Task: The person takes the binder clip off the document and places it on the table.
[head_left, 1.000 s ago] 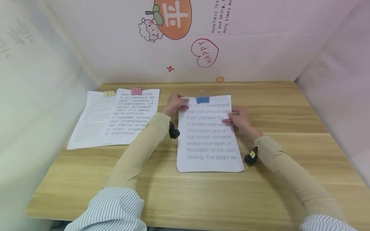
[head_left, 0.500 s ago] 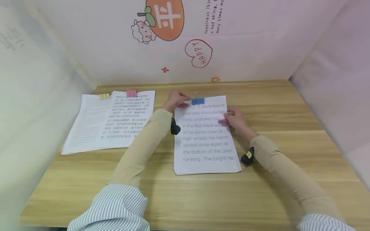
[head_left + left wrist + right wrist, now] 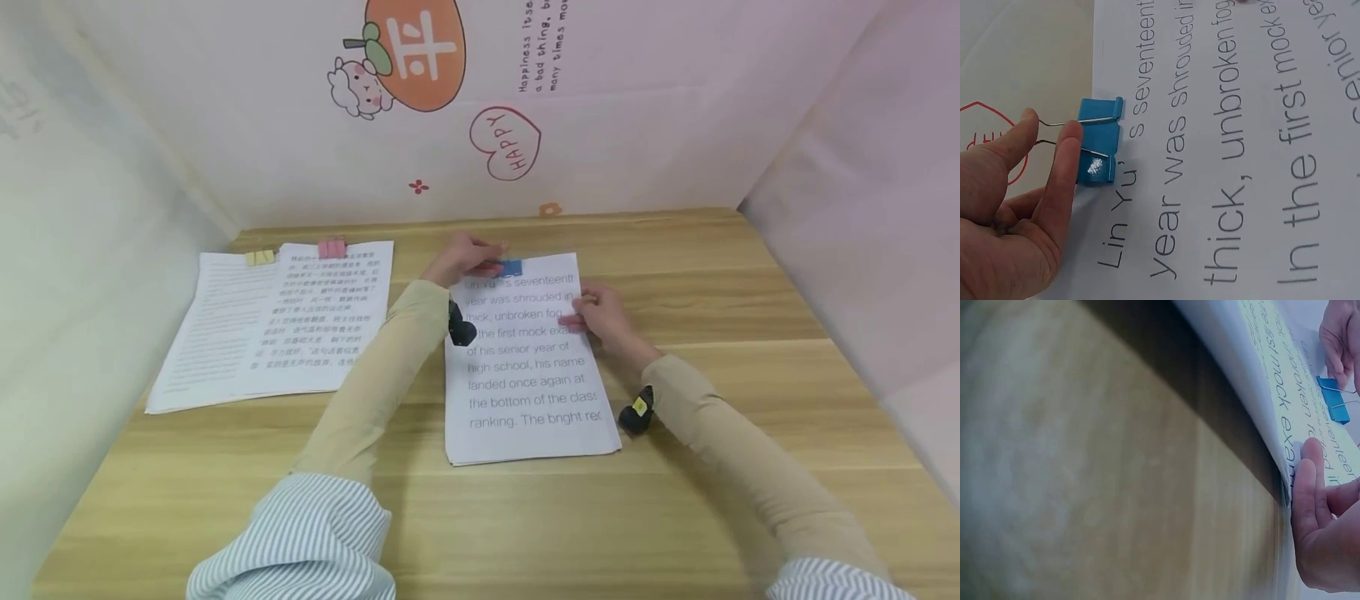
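A stack of white printed paper with English text lies at mid-table. A blue binder clip sits on its top edge, its wire handles reaching away from the sheets. My left hand is at this clip; in the left wrist view its thumb and index finger close around the wire handles. My right hand grips the stack's right edge, fingers lying over the print. In the right wrist view, the paper's side edge lifts a little above the wood beside the right hand.
On the left, two more clipped paper stacks overlap: one with a yellow binder clip, one with a pink binder clip. White printed sheeting walls the wooden table at the back and both sides.
My left hand has moved right from the stack's upper left corner to the blue binder clip. My right hand keeps its place on the right edge. The head view has shifted slightly.
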{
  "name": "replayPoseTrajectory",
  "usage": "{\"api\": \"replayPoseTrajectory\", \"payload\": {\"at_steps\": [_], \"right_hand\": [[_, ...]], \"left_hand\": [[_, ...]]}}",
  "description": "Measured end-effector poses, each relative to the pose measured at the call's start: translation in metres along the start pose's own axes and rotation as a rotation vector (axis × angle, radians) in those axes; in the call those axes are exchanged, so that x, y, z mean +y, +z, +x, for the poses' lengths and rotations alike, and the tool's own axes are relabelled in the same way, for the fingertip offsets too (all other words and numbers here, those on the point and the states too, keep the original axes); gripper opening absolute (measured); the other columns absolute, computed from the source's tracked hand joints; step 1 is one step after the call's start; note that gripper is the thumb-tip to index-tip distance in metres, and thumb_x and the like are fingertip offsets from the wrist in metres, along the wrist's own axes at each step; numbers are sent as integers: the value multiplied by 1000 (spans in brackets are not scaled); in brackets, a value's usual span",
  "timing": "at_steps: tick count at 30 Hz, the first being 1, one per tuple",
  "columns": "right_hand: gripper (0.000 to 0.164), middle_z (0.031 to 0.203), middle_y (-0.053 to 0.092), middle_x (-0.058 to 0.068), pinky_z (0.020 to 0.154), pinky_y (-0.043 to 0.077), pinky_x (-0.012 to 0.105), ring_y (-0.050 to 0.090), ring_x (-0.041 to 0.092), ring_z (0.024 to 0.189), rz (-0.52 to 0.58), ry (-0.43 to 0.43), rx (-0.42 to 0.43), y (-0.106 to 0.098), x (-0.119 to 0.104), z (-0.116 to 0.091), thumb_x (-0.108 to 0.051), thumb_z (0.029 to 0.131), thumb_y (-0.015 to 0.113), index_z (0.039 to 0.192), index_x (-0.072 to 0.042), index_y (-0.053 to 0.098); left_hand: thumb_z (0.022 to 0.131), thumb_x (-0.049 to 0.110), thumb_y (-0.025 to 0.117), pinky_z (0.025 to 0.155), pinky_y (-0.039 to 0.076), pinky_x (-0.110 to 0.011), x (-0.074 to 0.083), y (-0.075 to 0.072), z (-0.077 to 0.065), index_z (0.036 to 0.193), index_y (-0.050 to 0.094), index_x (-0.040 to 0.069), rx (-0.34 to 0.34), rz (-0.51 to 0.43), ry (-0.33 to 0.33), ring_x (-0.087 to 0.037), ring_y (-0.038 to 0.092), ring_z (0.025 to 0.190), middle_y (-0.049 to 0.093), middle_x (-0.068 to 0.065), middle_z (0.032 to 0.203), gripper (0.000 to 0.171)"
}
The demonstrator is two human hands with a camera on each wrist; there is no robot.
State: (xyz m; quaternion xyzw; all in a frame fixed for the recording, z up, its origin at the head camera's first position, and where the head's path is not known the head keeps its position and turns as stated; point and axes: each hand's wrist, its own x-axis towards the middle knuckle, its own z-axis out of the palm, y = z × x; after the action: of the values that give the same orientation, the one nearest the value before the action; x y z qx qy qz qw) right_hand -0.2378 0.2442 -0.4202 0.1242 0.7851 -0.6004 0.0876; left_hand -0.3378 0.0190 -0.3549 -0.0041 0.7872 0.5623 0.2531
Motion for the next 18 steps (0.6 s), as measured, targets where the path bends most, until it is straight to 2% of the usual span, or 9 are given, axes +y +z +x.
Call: {"api": "replayPoseTrajectory", "payload": {"at_steps": [4,8,13,18], "right_hand": [[35,119,57,28,63,58,19,66,2,64,-8,1,-7,0,1,-1,-5,96,42,130,0,46],[33,119,56,28,63,57,18,65,1,63,-19,-1,-15,0,1,-2,-5,97,40,129,1,46],[32,119,57,29,64,58,18,65,1,64,-35,0,-16,-1,0,-2,-6,97,41,127,2,47],[30,119,56,28,64,57,18,66,3,67,-50,2,-24,-1,1,-2,-7,97,40,125,3,47]], "left_hand": [[87,25,67,79,58,-25,0,4,5,115,61,-3,-26,-91,5,-16,67,78,68,-8,85,40],[87,24,66,78,57,-23,-1,5,8,118,59,-4,-48,-143,10,-14,65,76,67,-6,84,42],[87,22,66,74,57,-20,0,4,11,118,59,-3,-55,-173,-2,-14,64,77,66,-8,88,41],[88,21,65,67,54,-18,0,4,12,120,57,-5,-62,-178,-13,-14,61,74,64,-7,85,42]]}}
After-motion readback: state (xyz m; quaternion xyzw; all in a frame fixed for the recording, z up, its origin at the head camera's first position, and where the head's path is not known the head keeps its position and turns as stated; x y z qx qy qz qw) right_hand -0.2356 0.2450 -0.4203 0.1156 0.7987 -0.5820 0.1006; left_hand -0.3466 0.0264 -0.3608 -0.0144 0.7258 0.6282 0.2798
